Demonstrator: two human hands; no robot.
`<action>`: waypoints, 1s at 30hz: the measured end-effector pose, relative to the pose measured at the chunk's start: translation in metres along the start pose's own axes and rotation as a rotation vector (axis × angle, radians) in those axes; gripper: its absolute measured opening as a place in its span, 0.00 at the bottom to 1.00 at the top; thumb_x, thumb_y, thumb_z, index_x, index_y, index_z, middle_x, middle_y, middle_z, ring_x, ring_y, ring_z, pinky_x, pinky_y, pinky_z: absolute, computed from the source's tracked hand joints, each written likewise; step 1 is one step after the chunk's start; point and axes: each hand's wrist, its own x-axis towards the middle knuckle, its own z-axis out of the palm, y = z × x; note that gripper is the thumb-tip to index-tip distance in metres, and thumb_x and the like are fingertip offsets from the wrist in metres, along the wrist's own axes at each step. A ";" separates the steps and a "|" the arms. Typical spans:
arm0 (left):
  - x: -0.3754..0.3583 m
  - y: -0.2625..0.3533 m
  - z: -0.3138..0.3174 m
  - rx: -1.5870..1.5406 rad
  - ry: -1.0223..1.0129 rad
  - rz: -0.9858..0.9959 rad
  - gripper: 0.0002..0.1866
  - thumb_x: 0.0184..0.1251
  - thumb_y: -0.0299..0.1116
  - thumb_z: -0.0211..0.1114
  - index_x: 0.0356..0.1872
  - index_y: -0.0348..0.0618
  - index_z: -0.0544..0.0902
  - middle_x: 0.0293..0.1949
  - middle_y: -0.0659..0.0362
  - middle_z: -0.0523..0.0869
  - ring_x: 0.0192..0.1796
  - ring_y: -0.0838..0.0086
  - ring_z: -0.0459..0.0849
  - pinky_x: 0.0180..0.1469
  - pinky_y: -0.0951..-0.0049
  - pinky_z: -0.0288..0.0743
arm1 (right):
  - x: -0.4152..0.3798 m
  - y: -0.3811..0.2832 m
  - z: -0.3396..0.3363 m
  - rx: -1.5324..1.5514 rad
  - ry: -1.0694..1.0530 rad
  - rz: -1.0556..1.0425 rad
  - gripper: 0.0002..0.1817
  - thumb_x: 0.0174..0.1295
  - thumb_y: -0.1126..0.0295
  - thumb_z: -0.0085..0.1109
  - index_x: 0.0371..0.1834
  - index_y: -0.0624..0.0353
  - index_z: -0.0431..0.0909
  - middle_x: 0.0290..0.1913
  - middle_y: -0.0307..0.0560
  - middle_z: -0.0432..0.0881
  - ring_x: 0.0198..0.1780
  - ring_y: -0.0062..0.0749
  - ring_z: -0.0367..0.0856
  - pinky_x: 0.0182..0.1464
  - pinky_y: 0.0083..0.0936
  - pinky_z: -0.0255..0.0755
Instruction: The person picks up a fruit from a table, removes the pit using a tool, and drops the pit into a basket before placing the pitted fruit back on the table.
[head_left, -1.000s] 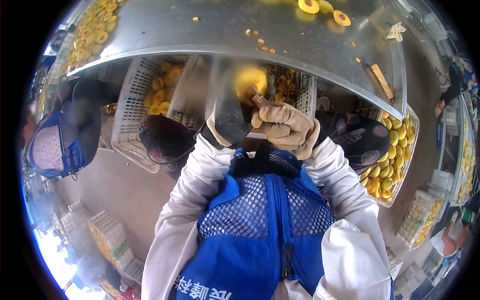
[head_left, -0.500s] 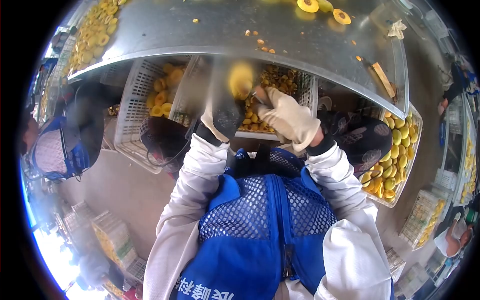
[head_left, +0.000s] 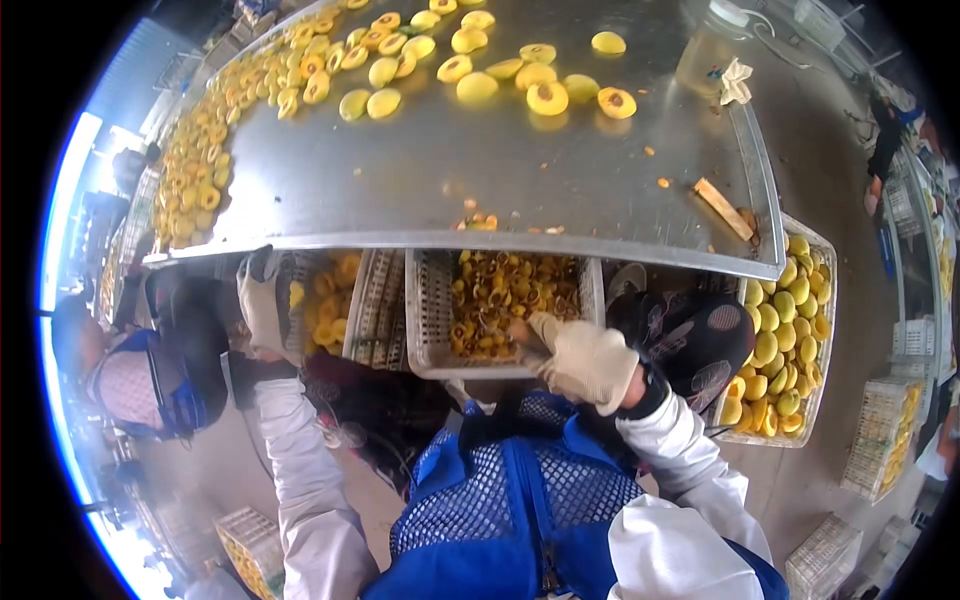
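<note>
My left hand (head_left: 263,310), in a pale glove with dark patches, reaches over the left crate of yellow peach halves (head_left: 328,305). Its fingers look stretched out, with a yellow piece close beside them; no peach shows in its grasp. My right hand (head_left: 585,362), in a cream glove, is closed above the front of the middle crate (head_left: 428,362). A small brownish tip shows at its fingers, but what it grips cannot be made out. Peach scraps and pits (head_left: 510,295) fill much of that crate.
Many cut peach halves (head_left: 477,88) lie on the metal table (head_left: 400,190), heaped at its left. A wooden stick (head_left: 723,209), a clear jug (head_left: 708,50) and crumpled tissue (head_left: 735,82) are at the right. A crate of whole peaches (head_left: 785,335) stands right; another person (head_left: 150,385) sits left.
My left hand has moved left from the middle crate to the left crate, and the peach it held has left its grasp. My right hand stays over the middle crate. The view has tilted up.
</note>
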 end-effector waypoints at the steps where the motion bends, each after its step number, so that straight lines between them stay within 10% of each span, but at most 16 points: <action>1: 0.019 0.013 0.010 -0.095 0.049 0.082 0.21 0.67 0.36 0.67 0.57 0.36 0.81 0.56 0.49 0.81 0.56 0.63 0.82 0.60 0.68 0.76 | -0.004 -0.002 0.001 0.031 0.063 0.032 0.18 0.68 0.58 0.59 0.51 0.61 0.77 0.38 0.60 0.86 0.41 0.55 0.86 0.43 0.42 0.80; 4: 0.046 0.149 0.046 -0.147 -0.086 0.099 0.19 0.69 0.30 0.67 0.59 0.35 0.80 0.53 0.56 0.83 0.50 0.75 0.83 0.50 0.79 0.76 | -0.009 -0.008 -0.003 0.060 0.215 0.114 0.16 0.67 0.55 0.61 0.46 0.55 0.79 0.27 0.58 0.83 0.32 0.55 0.85 0.33 0.45 0.78; 10: 0.166 0.229 0.266 -0.004 -0.240 0.612 0.23 0.68 0.46 0.64 0.53 0.37 0.84 0.49 0.45 0.87 0.52 0.48 0.84 0.53 0.60 0.76 | -0.010 0.013 0.004 0.034 0.434 0.163 0.17 0.67 0.50 0.61 0.39 0.53 0.80 0.20 0.55 0.80 0.23 0.54 0.83 0.25 0.44 0.76; 12: 0.138 0.297 0.270 0.098 -0.422 0.346 0.28 0.60 0.51 0.70 0.52 0.37 0.84 0.50 0.43 0.87 0.53 0.48 0.84 0.55 0.56 0.76 | -0.011 0.016 0.002 0.048 0.484 0.173 0.17 0.67 0.49 0.60 0.38 0.53 0.80 0.20 0.55 0.80 0.23 0.53 0.83 0.25 0.44 0.76; 16: 0.151 0.273 0.344 0.170 -0.087 0.663 0.19 0.74 0.46 0.53 0.46 0.43 0.85 0.45 0.50 0.86 0.46 0.56 0.83 0.49 0.56 0.75 | -0.019 0.013 -0.012 0.084 0.516 0.252 0.17 0.68 0.50 0.60 0.37 0.52 0.80 0.21 0.54 0.81 0.25 0.51 0.83 0.27 0.41 0.77; 18: 0.163 0.255 0.355 -0.339 -0.127 0.586 0.27 0.48 0.37 0.82 0.49 0.36 0.83 0.44 0.52 0.89 0.48 0.64 0.87 0.51 0.67 0.79 | -0.019 0.010 -0.015 0.242 0.537 0.270 0.16 0.67 0.51 0.62 0.38 0.53 0.80 0.23 0.54 0.82 0.27 0.51 0.84 0.29 0.40 0.78; 19: 0.168 0.244 0.356 -0.346 -0.194 0.784 0.27 0.48 0.25 0.80 0.52 0.37 0.80 0.43 0.59 0.88 0.46 0.76 0.85 0.46 0.73 0.80 | -0.019 0.005 -0.020 0.281 0.492 0.315 0.15 0.67 0.53 0.63 0.38 0.54 0.79 0.25 0.54 0.82 0.29 0.53 0.84 0.31 0.40 0.78; 22: 0.149 0.209 0.306 -0.954 -0.617 0.525 0.28 0.58 0.23 0.74 0.61 0.42 0.74 0.47 0.61 0.83 0.48 0.75 0.84 0.46 0.70 0.83 | -0.020 0.001 -0.022 0.229 0.393 0.321 0.15 0.67 0.54 0.62 0.40 0.55 0.79 0.26 0.55 0.83 0.31 0.54 0.85 0.34 0.40 0.78; 24: 0.051 0.266 0.177 -1.129 -0.773 -0.010 0.27 0.64 0.26 0.69 0.64 0.44 0.72 0.49 0.60 0.81 0.49 0.72 0.84 0.47 0.66 0.83 | -0.017 -0.009 -0.028 0.363 0.390 0.349 0.15 0.66 0.57 0.63 0.44 0.58 0.79 0.30 0.57 0.84 0.35 0.51 0.86 0.38 0.36 0.79; 30: -0.040 0.199 0.122 -1.547 -0.773 -0.227 0.24 0.72 0.36 0.61 0.67 0.46 0.71 0.58 0.51 0.81 0.58 0.58 0.83 0.58 0.58 0.82 | 0.001 -0.021 -0.013 0.464 0.388 0.179 0.12 0.67 0.62 0.62 0.42 0.60 0.78 0.28 0.50 0.82 0.26 0.40 0.82 0.33 0.31 0.76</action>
